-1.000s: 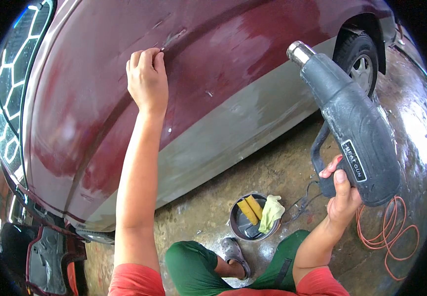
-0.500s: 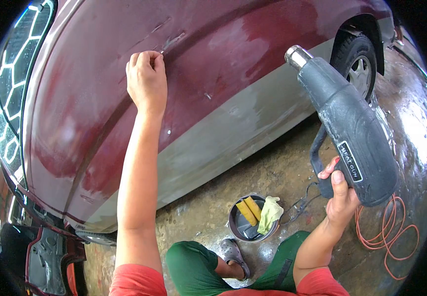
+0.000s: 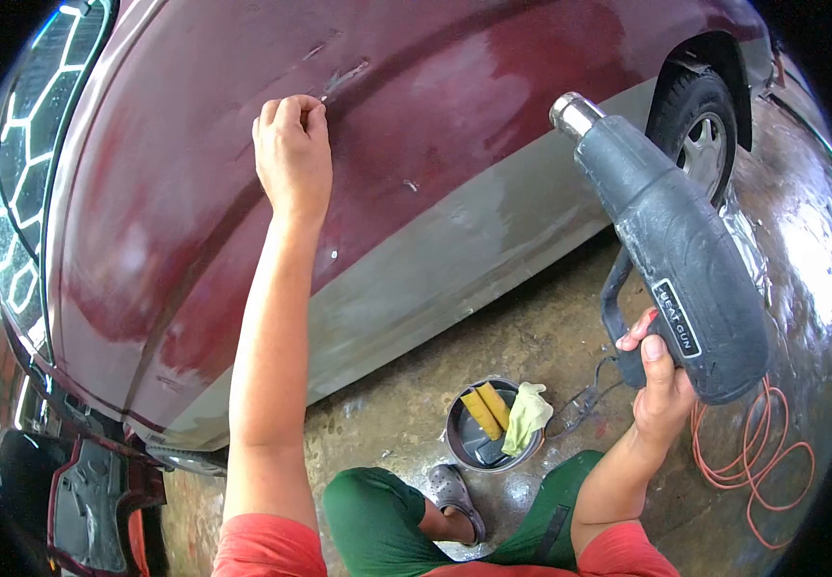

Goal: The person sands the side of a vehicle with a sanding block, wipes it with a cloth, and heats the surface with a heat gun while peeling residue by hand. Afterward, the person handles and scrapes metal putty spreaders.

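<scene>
My right hand [image 3: 661, 385] is wrapped round the handle of a black heat gun [image 3: 675, 250]. Its metal nozzle [image 3: 577, 115] points up and left, towards the maroon car panel [image 3: 416, 125] and apart from it. Against that panel, my left hand [image 3: 293, 149] has its fingers pinched together. A tiny pale bit shows at the fingertips, too small to name. Just above them runs a whitish scuffed mark [image 3: 347, 75] in the paint. Smaller pale flecks dot the panel lower down, and its bottom part is dull grey.
On the wet floor stands a round basin [image 3: 451, 438] with yellow blocks [image 3: 481, 413] and a pale yellow-green cloth [image 3: 528, 415]. An orange cord [image 3: 714, 471] lies coiled at the right. A car wheel [image 3: 702, 135] is behind the heat gun. My clog [image 3: 456, 500] is near the basin.
My left hand has shifted slightly right and up, still pinched at the panel. The heat gun has moved a little to the left.
</scene>
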### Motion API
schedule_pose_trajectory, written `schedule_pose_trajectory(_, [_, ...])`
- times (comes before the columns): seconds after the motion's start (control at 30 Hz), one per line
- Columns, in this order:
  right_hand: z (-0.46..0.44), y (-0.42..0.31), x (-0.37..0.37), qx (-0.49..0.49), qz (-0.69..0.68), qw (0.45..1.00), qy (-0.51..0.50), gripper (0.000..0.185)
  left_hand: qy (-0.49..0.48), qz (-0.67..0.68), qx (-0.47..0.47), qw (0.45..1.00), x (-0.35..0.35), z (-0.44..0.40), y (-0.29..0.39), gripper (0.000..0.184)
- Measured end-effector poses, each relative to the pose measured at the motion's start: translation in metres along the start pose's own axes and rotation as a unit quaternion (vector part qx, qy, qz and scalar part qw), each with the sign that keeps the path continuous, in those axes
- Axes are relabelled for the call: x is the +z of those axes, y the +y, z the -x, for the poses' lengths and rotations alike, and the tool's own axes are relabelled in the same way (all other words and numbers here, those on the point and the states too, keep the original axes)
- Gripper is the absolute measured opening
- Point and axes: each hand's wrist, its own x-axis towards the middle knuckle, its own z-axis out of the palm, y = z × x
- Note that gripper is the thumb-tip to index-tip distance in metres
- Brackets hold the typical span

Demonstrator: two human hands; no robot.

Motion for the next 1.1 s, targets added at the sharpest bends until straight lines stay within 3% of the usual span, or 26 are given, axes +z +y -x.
schedule_pose_trajectory(0.17, [0.006,0.0,-0.003,-0.005,0.036,0.999,-0.026,0.023,0.047,0.091,-0.054,0.993,-0.012,0.018,-0.002,0.011])
schedule_pose_trajectory(0.27, [0.007,-0.001,-0.003,-0.004,0.047,0.998,-0.041,0.023,-0.004,0.087,-0.08,0.993,-0.021,0.025,0.0,0.011])
schedule_pose_trajectory(0.3, [0.007,0.002,-0.002,-0.015,0.051,0.998,-0.036,0.022,-0.043,0.083,-0.079,0.992,-0.025,0.022,0.002,0.012])
schedule_pose_trajectory(0.4, [0.007,-0.004,0.007,0.026,0.011,1.0,-0.014,0.022,-0.008,0.062,-0.015,0.998,-0.018,0.017,-0.005,0.019])
schedule_pose_trajectory(0.5, [0.005,0.001,0.009,0.01,0.012,0.999,-0.03,0.022,0.003,-0.044,0.011,0.999,-0.014,0.014,0.001,0.035])
schedule_pose_trajectory(0.63, [0.004,0.004,0.013,0.009,0.009,0.999,-0.033,0.023,-0.093,-0.149,0.011,0.984,-0.002,0.034,0.01,0.047])
schedule_pose_trajectory(0.73, [0.007,0.008,0.017,0.016,-0.006,0.999,-0.045,0.024,-0.176,-0.05,0.02,0.983,-0.003,0.059,0.017,0.041])
schedule_pose_trajectory(0.8, [0.013,0.01,0.019,0.036,-0.008,0.998,-0.056,0.026,-0.191,0.059,-0.032,0.979,-0.013,0.09,0.033,0.037])
schedule_pose_trajectory(0.87, [0.021,0.012,0.02,0.04,-0.018,0.995,-0.094,0.024,-0.285,0.221,-0.115,0.925,-0.042,0.128,0.057,0.036])
schedule_pose_trajectory(0.93, [0.029,0.002,0.037,0.093,-0.126,0.985,-0.078,0.015,-0.383,0.382,-0.166,0.825,-0.084,0.151,0.09,0.039])
schedule_pose_trajectory(1.0, [0.027,-0.007,0.05,0.079,-0.039,0.986,-0.144,0.017,-0.375,0.502,-0.223,0.747,-0.111,0.171,0.116,0.049])
schedule_pose_trajectory(1.07, [0.022,-0.023,0.071,0.067,0.011,0.981,-0.18,0.017,-0.255,0.58,-0.209,0.745,-0.123,0.177,0.137,0.065])
schedule_pose_trajectory(1.1, [0.015,-0.032,0.085,0.074,0.008,0.979,-0.19,0.018,-0.287,0.576,-0.165,0.747,-0.127,0.172,0.133,0.071])
